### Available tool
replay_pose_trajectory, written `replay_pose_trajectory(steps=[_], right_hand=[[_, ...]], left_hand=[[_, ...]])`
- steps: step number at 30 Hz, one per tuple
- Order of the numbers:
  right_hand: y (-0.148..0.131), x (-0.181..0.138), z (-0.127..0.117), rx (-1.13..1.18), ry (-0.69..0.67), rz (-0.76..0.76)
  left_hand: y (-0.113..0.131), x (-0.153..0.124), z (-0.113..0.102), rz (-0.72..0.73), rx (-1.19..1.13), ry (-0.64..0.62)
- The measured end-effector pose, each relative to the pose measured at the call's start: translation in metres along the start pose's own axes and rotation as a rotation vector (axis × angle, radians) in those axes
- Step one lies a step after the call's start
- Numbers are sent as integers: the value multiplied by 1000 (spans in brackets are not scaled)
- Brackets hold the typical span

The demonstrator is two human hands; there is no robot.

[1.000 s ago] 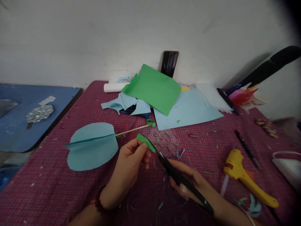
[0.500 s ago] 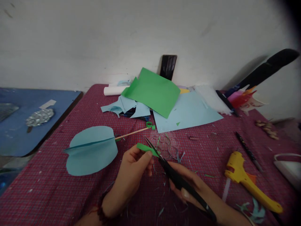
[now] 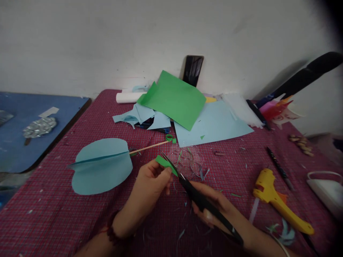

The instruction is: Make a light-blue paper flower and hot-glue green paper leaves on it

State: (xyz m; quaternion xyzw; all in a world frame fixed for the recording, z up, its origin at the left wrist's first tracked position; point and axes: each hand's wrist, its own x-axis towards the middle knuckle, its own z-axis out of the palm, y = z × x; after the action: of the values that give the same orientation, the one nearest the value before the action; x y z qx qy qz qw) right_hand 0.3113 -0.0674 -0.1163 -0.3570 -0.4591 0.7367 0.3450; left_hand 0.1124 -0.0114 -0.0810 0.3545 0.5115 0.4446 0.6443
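Pinched between the thumb and fingers of my left hand [image 3: 154,182] is a small strip of green paper [image 3: 164,162]. My right hand [image 3: 214,203] grips a pair of black-handled scissors [image 3: 198,194], whose blades lie along the strip's right edge. To the left rests a light blue folded paper shape [image 3: 103,171] with a thin wooden stick [image 3: 150,146] reaching right from it. Small green paper rings [image 3: 169,137] sit by the stick's far end.
A green sheet [image 3: 174,100] overlaps a light blue sheet [image 3: 214,125] at the back. A phone [image 3: 193,69] leans on the wall. On the right lie a yellow glue gun [image 3: 278,203], a black pen [image 3: 280,167] and paper scraps [image 3: 287,232]. A blue board [image 3: 16,150] is at far left.
The view has shifted slightly. The scissor blades now lie further along the green strip, with their tips nearer its far left end. Both hands keep their hold.
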Motion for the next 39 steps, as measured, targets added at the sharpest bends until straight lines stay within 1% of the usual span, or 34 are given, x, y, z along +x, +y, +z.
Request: replay_pose_trajectory(steps=[2,7,14,18,23,27,33,39], right_hand=[[-2,0,0,-20,-20,17],[1,0,-1,37,-12,12],[-3,0,1,-7,-26,-23],[-1,-1,0,-2,-33,-49],[-6,0,2,11,-59,-19],[-9,2,2,-9,-60,2],[-1,0,0,-11,-17,33],[4,-2,-2,55,-17,45]], left_hand=[[0,2,-2,-8,33,-17],[-1,5,-6,-27,68,-22],[5,4,-4,-46,18,-1],[7,3,-5,-51,-17,-10],[4,2,-5,-19,5,-14],[-1,1,-2,-42,43,-31],[-2,1,0,-53,77,-33],[2,0,-2,-52,123,-65]])
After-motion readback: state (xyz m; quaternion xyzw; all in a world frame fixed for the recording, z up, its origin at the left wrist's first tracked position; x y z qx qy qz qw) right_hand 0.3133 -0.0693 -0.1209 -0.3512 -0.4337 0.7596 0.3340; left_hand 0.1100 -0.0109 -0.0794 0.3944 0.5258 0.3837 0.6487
